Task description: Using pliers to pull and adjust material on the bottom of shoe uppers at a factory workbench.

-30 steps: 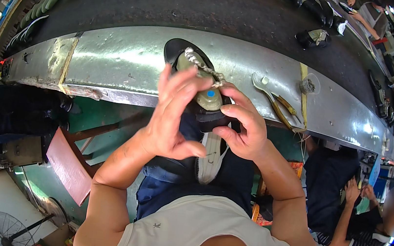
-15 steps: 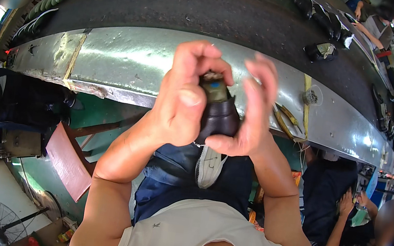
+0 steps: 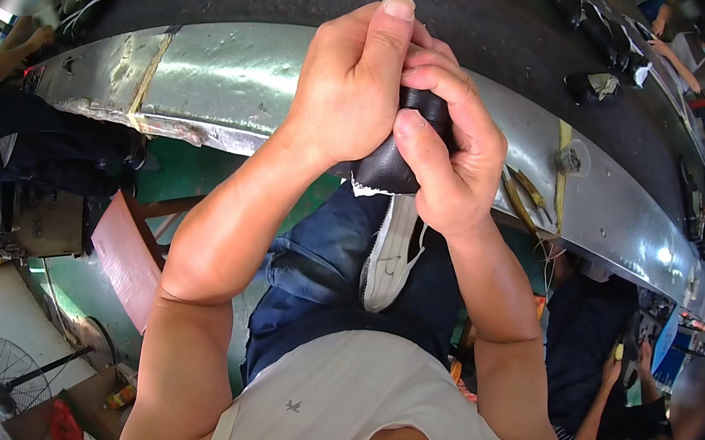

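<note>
Both my hands are closed around a dark leather shoe upper (image 3: 387,164), held above the near side of the metal edge. A ragged white border shows along its lower rim. My left hand (image 3: 355,88) wraps its left side with the thumb pointing up. On its right side, my right hand (image 3: 461,159) presses with curled fingers and the thumb. The two hands meet at the far end and hide much of the upper. Just below, over my lap, is a pale sole-shaped piece (image 3: 383,268) with a dark strip along its right side.
Pincers (image 3: 530,193) and a clear cup of small bits (image 3: 572,158) sit on the metal ledge (image 3: 230,73). Beyond runs a dark belt (image 3: 256,1) carrying shoe parts, including a dark shoe (image 3: 593,88). A pink-topped stool (image 3: 123,258) stands left; people work on both sides.
My hands have moved farther away and closed together over the upper. Its opening, visible before, is now covered. The right fingers, earlier raised and apart, are now curled on it.
</note>
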`<state>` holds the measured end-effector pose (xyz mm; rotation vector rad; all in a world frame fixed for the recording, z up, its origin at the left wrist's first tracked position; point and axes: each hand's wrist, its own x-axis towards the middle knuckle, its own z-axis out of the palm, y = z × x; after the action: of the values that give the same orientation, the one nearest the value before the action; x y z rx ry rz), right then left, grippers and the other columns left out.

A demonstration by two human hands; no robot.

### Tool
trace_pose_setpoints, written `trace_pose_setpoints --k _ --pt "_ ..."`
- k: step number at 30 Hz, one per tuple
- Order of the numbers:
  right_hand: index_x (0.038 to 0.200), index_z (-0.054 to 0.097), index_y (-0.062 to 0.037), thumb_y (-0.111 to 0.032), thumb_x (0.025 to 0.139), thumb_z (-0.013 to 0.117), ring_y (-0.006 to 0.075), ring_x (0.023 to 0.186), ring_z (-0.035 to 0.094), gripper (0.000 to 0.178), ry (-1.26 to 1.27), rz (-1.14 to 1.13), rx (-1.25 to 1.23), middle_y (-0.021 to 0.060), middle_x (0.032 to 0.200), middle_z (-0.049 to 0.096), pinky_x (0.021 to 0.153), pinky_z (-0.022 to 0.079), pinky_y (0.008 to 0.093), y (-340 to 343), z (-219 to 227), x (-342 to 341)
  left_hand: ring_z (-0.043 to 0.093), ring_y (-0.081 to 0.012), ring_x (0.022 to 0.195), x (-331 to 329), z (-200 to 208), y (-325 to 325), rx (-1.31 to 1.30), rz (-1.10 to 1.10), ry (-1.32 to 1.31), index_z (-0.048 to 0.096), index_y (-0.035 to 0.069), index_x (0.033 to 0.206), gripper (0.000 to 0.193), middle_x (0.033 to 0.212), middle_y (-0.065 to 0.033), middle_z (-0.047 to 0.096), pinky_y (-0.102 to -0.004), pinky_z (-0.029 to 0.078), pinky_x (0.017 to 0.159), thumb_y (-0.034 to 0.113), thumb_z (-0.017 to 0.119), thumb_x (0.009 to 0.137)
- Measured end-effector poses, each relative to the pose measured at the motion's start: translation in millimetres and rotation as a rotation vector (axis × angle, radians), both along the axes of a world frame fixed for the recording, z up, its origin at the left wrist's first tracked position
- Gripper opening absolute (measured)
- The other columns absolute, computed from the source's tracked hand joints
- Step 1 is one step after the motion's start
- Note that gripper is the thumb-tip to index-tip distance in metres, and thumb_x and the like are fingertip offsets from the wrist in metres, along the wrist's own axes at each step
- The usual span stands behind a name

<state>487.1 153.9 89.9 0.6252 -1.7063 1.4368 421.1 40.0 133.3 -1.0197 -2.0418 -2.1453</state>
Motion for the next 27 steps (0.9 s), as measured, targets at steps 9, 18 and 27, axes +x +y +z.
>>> trace_pose_setpoints --k 9,18,27 --pt "0.123 0.062 0.003 -0.008 0.098 0.064 0.0232 0.123 0.058 0.028 -0.151 -0.015 -0.25 0.018 0.132 0.061 0.103 0.045 0.034 -4 -2 7 0.04 -0.0469 0.14 26 -62 -29 -0.015 0.058 0.588 0.038 -0.011 0.148 0.071 0.151 -0.0321 0.041 -0.0529 0.028 0.118 0.04 0.053 0.101" --pt "0.1 0.068 0.0 -0.002 0.086 0.07 0.0379 0.108 0.062 0.014 0.242 -0.172 0.053 0.0172 0.108 0.065 0.09 0.052 0.0458 -4 -24 14 0.047 -0.0502 0.133 39 -103 -25 0.146 0.231 0.81 0.049 0.0 0.133 0.048 0.142 -0.0307 0.049 -0.0633 0.03 0.114 0.038 0.047 0.104" --pt "0.13 0.048 0.0026 -0.014 0.091 0.068 0.0432 0.13 0.052 0.047 0.02 0.021 0.135 0.0251 0.133 0.054 0.111 0.038 0.0562 -1 -36 25 0.046 -0.0469 0.134 47 -126 -30 0.079 0.289 0.874 0.041 0.005 0.139 0.046 0.145 -0.0248 0.045 -0.0623 0.035 0.113 0.037 0.04 0.106"
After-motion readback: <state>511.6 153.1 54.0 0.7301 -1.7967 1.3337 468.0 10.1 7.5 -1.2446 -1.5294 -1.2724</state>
